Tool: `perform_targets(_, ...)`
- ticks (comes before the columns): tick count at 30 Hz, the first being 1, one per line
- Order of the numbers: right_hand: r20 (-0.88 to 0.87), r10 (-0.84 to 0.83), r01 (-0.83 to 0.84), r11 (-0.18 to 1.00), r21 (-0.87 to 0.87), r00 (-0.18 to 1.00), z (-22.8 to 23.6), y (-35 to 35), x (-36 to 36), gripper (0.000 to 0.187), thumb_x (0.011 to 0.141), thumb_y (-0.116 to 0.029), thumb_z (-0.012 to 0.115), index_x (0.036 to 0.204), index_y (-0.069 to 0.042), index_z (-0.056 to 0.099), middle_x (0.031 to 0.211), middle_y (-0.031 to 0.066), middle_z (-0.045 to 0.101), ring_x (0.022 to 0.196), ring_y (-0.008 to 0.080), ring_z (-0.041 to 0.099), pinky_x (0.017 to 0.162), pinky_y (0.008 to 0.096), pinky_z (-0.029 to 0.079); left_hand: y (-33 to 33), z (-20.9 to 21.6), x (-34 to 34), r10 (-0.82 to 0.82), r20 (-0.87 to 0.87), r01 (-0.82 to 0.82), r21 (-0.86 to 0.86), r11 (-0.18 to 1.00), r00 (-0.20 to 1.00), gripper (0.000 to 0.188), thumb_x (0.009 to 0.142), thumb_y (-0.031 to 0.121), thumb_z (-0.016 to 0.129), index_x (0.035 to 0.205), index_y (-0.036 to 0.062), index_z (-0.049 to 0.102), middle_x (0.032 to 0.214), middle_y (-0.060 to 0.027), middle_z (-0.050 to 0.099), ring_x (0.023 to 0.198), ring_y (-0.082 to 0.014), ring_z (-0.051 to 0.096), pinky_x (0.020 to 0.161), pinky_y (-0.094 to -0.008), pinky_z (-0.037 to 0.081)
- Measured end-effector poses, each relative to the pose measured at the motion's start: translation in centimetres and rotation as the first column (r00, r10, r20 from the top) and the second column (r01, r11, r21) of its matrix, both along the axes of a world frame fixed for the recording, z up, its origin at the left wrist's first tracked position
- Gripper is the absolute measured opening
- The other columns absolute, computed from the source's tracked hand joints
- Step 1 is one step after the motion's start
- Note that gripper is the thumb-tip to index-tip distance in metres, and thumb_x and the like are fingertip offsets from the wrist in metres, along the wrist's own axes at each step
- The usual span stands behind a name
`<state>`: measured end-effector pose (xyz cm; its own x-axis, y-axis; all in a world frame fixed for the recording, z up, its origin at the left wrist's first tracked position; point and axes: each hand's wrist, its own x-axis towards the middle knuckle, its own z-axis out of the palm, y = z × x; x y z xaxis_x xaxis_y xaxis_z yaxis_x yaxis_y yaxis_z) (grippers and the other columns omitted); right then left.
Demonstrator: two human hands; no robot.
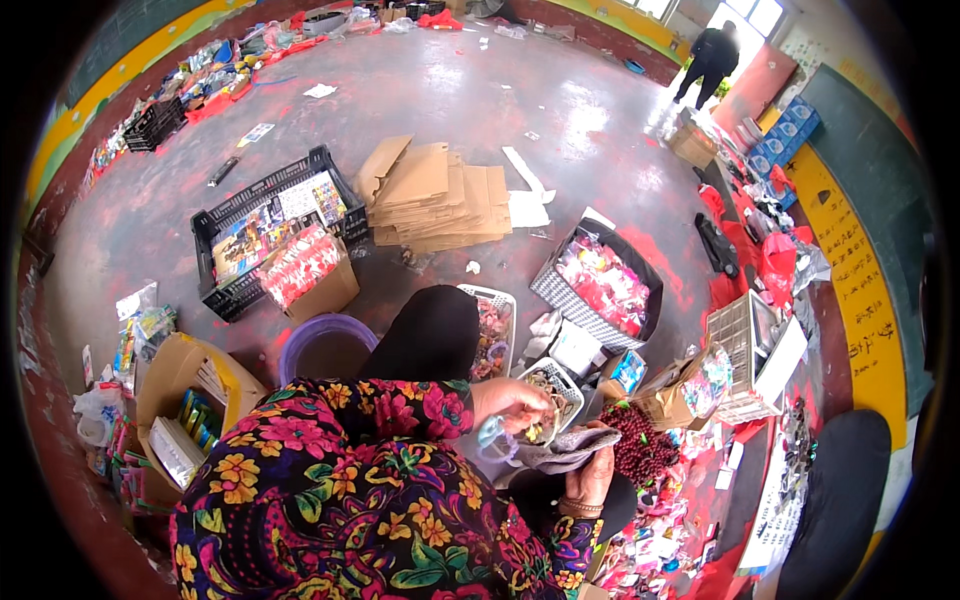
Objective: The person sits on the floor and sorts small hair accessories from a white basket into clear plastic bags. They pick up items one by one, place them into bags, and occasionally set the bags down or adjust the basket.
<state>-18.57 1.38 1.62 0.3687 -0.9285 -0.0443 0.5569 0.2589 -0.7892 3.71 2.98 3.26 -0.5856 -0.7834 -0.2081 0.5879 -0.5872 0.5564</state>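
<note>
My left hand [516,402] is closed, with its fingertips together beside a small white basket [568,392] of small light-brown pieces. What it pinches is too small to make out. Below it are a pale blue item [490,432] and a lilac ring [500,452]; whether they hang from the hand is unclear. A grey cloth piece [568,450], perhaps a pouch, is gripped by my right hand [592,478], which wears a bracelet. Dark red beads [640,447] lie in a heap just right of the cloth.
Around me stand a white basket [512,310], a patterned basket [560,292] of red and pink packets, a purple tub [290,345], a black crate [205,235] and an open carton [160,375]. Flattened cardboard [440,195] lies ahead. A person [712,58] stands near the far doorway.
</note>
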Motion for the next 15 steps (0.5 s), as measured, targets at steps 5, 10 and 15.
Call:
perform_targets(5, -0.064, -0.065, 0.068, 0.997, 0.044, 0.996, -2.5, -0.2, -0.9, 0.033, 0.088, -0.031, 0.052, 0.105, -0.001, 0.053, 0.097, 0.0084, 0.059, 0.088, 0.0199, 0.057, 0.079, 0.0346, 0.047, 0.9, 0.1, -0.2, 0.115, 0.328, -0.111, -0.029, 0.993, 0.938, 0.025, 0.085, 0.025, 0.056, 0.086, 0.0007, 0.057, 0.053, 0.0035, 0.04, 0.042, -0.0056, 0.035, 0.038, -0.0206, 0.025)
perform_targets(10, -0.083, -0.068, 0.073, 0.996, 0.054, 0.994, -1.1, 0.0, -0.3, 0.028, 0.089, -0.022, 0.051, 0.106, 0.0, 0.054, 0.099, 0.0086, 0.061, 0.089, 0.0198, 0.058, 0.081, 0.0331, 0.047, 0.6, -0.1, -0.4, 0.158, 0.595, 0.068, -0.339, 0.938, 0.788, 0.023, 0.086, 0.023, 0.054, 0.084, 0.001, 0.06, 0.058, 0.0023, 0.048, 0.049, -0.005, 0.042, 0.043, -0.0212, 0.032)
perform_targets(15, -0.169, 0.129, -0.13, 0.991, 0.001, 0.977, 0.1, 0.3, 0.4, 0.036, 0.086, -0.023, 0.057, 0.11, 0.003, 0.051, 0.099, 0.0064, 0.059, 0.09, 0.0171, 0.056, 0.081, 0.03, 0.045, 1.1, 0.2, -1.1, 0.47, 0.737, 0.35, -0.657, 0.667, 0.486, 0.021, 0.082, 0.022, 0.053, 0.085, 0.0025, 0.06, 0.069, -0.0138, 0.059, 0.062, -0.026, 0.059, 0.059, -0.0342, 0.044)
